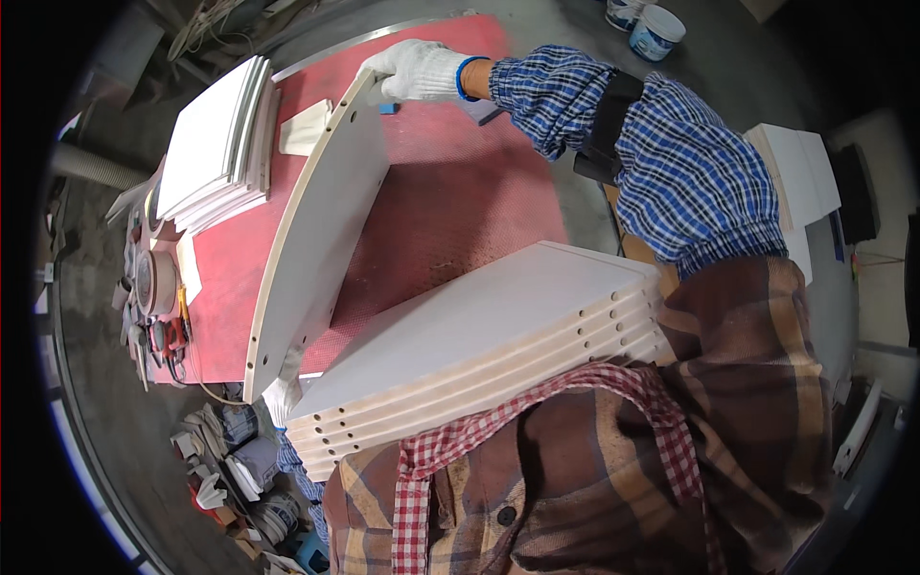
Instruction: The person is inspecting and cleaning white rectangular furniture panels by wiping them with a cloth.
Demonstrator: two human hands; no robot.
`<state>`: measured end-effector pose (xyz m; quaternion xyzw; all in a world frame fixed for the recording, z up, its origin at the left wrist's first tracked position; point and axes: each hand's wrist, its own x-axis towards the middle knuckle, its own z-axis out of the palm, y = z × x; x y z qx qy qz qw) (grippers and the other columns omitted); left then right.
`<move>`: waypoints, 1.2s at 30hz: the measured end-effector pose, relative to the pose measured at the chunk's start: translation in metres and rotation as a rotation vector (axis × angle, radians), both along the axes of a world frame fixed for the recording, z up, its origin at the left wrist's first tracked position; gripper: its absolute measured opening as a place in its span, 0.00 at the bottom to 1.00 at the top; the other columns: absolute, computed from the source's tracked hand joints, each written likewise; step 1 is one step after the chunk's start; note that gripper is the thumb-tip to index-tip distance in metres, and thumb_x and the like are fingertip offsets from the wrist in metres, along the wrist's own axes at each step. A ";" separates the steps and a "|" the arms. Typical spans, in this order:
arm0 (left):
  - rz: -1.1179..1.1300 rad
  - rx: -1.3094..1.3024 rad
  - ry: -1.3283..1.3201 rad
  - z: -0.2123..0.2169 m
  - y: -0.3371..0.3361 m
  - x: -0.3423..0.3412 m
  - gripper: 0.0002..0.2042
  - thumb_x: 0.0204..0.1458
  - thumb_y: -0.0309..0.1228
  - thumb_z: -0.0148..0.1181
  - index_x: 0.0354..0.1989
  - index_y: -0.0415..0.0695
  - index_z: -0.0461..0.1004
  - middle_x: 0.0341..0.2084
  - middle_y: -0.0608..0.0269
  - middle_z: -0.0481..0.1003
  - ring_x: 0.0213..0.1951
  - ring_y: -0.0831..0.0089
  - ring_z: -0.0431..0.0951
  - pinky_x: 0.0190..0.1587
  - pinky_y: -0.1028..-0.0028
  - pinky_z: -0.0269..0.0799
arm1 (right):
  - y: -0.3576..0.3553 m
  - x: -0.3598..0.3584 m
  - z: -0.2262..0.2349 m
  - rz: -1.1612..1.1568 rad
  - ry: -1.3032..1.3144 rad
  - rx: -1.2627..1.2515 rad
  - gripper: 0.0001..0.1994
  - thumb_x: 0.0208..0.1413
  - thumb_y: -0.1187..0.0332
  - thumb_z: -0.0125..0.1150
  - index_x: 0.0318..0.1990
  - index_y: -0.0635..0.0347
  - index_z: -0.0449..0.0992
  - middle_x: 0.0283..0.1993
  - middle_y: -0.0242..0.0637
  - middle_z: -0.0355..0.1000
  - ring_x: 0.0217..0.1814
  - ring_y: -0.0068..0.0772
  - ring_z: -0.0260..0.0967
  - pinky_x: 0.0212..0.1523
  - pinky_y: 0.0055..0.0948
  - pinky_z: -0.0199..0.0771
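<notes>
A white-faced wooden panel (331, 211) with bare pale edges and drilled holes is held up on its long edge over the red table. At its far end my right hand (422, 72), in a white knit glove with a blue cuff, grips the top corner. My left hand (279, 400), gloved too, is at the panel's near end; the panel and a stack of boards hide most of its fingers. Right of the panel lies that stack of similar drilled boards (479, 307), close against my body.
The table has a red mat (450, 192). A stack of white boards (211, 144) stands at its far left, with tape rolls (156, 281) and tools nearer. A small blue block (387, 109) lies below my right hand. Buckets (657, 33) stand on the floor beyond.
</notes>
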<state>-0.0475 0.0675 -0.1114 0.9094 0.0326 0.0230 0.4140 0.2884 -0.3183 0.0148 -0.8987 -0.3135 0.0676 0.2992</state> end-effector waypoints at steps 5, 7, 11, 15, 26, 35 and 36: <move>-0.087 0.099 0.002 0.026 -0.018 0.016 0.12 0.62 0.29 0.59 0.52 0.39 0.77 0.39 0.61 0.81 0.38 0.72 0.81 0.40 0.72 0.78 | -0.045 -0.038 0.000 0.099 -0.148 0.046 0.17 0.57 0.71 0.59 0.54 0.47 0.81 0.48 0.37 0.82 0.51 0.40 0.79 0.54 0.38 0.77; -0.106 0.141 0.005 0.040 -0.024 0.016 0.12 0.61 0.29 0.59 0.52 0.39 0.76 0.39 0.61 0.81 0.37 0.72 0.82 0.40 0.72 0.79 | -0.069 -0.060 0.006 0.138 -0.191 0.120 0.16 0.57 0.73 0.60 0.53 0.49 0.81 0.48 0.39 0.81 0.50 0.40 0.79 0.54 0.35 0.78; -0.131 0.214 0.009 0.065 -0.037 0.011 0.13 0.61 0.30 0.60 0.52 0.39 0.76 0.38 0.61 0.81 0.37 0.71 0.82 0.39 0.72 0.79 | -0.139 -0.111 0.007 0.191 -0.150 0.244 0.14 0.56 0.72 0.64 0.51 0.51 0.80 0.47 0.37 0.81 0.48 0.40 0.80 0.50 0.36 0.79; -0.545 0.650 -0.126 0.114 -0.073 0.047 0.16 0.59 0.32 0.60 0.53 0.41 0.75 0.35 0.58 0.79 0.37 0.65 0.82 0.37 0.70 0.80 | -0.200 -0.189 0.028 0.029 -0.148 0.215 0.13 0.54 0.73 0.65 0.48 0.50 0.81 0.46 0.35 0.81 0.46 0.40 0.80 0.47 0.36 0.80; -0.518 0.315 0.216 0.082 -0.077 0.037 0.12 0.58 0.33 0.60 0.49 0.43 0.75 0.31 0.63 0.77 0.34 0.67 0.82 0.36 0.71 0.78 | -0.214 -0.254 0.009 -0.034 -0.143 0.120 0.14 0.49 0.70 0.70 0.45 0.57 0.82 0.48 0.40 0.82 0.45 0.45 0.80 0.45 0.36 0.80; -0.453 0.661 0.201 0.110 -0.115 0.024 0.04 0.58 0.28 0.58 0.40 0.49 0.77 0.23 0.68 0.72 0.27 0.69 0.77 0.31 0.72 0.73 | -0.210 -0.256 0.019 -0.019 -0.130 0.073 0.13 0.50 0.70 0.69 0.45 0.59 0.82 0.47 0.41 0.82 0.46 0.45 0.81 0.44 0.36 0.80; -0.460 0.652 0.199 0.109 -0.113 0.027 0.04 0.58 0.28 0.58 0.40 0.49 0.77 0.23 0.68 0.72 0.27 0.69 0.77 0.31 0.72 0.73 | -0.211 -0.257 0.019 -0.029 -0.125 0.057 0.13 0.51 0.70 0.68 0.45 0.59 0.82 0.47 0.41 0.82 0.46 0.45 0.80 0.44 0.36 0.80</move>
